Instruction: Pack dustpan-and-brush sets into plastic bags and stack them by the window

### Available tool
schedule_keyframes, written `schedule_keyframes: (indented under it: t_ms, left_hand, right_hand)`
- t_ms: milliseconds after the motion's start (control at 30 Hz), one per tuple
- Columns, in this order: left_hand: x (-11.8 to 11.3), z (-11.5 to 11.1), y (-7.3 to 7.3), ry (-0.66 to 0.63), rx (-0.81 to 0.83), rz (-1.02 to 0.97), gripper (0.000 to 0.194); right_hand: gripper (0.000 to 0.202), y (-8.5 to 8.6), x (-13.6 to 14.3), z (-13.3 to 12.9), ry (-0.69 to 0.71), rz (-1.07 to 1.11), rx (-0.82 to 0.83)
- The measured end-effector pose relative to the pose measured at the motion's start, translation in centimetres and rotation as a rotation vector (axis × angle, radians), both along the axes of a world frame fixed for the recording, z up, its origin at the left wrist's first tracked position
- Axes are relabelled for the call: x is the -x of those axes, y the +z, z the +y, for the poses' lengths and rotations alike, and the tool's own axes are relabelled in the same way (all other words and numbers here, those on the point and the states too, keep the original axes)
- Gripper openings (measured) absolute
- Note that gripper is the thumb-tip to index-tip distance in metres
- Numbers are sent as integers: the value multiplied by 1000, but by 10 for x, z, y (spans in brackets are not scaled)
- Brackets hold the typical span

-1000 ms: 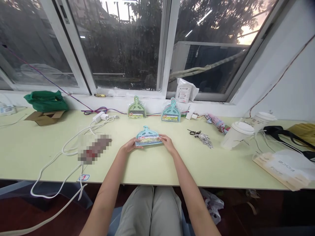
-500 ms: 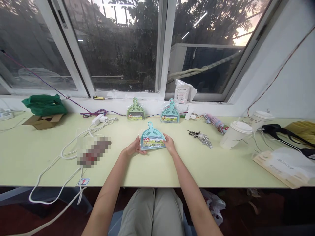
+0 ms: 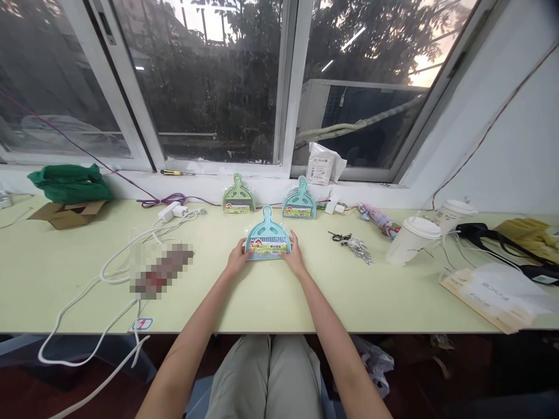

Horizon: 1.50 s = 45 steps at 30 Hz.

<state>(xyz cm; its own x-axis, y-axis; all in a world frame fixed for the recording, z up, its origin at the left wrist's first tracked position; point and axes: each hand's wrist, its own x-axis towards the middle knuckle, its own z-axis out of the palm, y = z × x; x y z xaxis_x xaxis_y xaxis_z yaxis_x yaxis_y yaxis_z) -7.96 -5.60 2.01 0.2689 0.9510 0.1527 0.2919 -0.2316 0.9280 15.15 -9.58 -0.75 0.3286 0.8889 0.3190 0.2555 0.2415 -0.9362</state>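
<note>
A blue mini dustpan-and-brush set (image 3: 268,234) in clear wrapping stands upright above the table, its handle pointing up and its printed label facing me. My left hand (image 3: 237,256) grips its lower left edge, with the thumb in front. On the opposite edge, my right hand (image 3: 294,254) holds it the same way, the other fingers partly hidden behind. Beyond it, a green dustpan set (image 3: 238,196) leans by the wall under the window. To the right of that leans a stack of blue dustpan sets (image 3: 299,201).
White cables (image 3: 105,262) and a blurred-out object (image 3: 163,272) lie on the left of the table (image 3: 340,302). A cardboard box (image 3: 67,214) sits behind them. Keys (image 3: 356,245), a folded umbrella (image 3: 379,220), a lidded paper cup (image 3: 410,241) and a paper bag (image 3: 502,291) are on the right.
The blue dustpan set has been straightened from a slight tilt and raised or moved a little away from me. My left hand has shifted from its lower corner to its left edge.
</note>
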Motion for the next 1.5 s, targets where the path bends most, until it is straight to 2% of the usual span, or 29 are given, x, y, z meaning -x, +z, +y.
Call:
schedule_keyframes:
  t_ms: [67, 167, 300, 467, 567, 667, 800, 867, 967, 1067, 1200, 1300, 1500]
  left_hand:
    - [-11, -8, 1, 18, -74, 9, 59]
    - [-33, -14, 4, 23, -125, -29, 51]
    - [-66, 4, 7, 21, -167, 180, 38]
    - [-115, 62, 3, -22, -322, 436, 30]
    - [-149, 103, -5, -6, -488, 462, 34]
    - [-183, 141, -14, 48, -618, 421, 46]
    - [-219, 187, -22, 118, -557, 333, 60]
    - [-230, 204, -24, 134, -489, 276, 63]
    - [-238, 218, -24, 90, -381, 188, 67]
    - [-236, 220, -25, 10, -301, 95, 71]
    - [-228, 213, -25, -13, -280, 7, 78]
    - [-221, 208, -25, -9, -252, 3, 82]
    - [-200, 183, -21, 41, -139, -37, 77]
  right_hand:
    - [95, -1, -4, 2, -126, -44, -1]
    - [74, -1, -18, 6, -227, -53, 6]
    - [55, 0, -48, 15, -337, -106, -19]
    - [47, -4, -96, 45, -495, -263, -76]
    - [51, -9, -123, 80, -514, -330, -85]
    - [57, -12, -142, 120, -562, -433, -89]
    - [66, -11, -153, 163, -672, -527, -44]
    - [71, -10, -156, 177, -677, -559, -9]
    - [75, -9, -159, 187, -654, -574, 70]
    - [74, -8, -161, 187, -623, -561, 106]
    - [72, -4, -161, 181, -625, -542, 71]
    - [75, 2, -156, 172, -664, -558, 103]
    - [73, 8, -138, 144, -611, -708, 110]
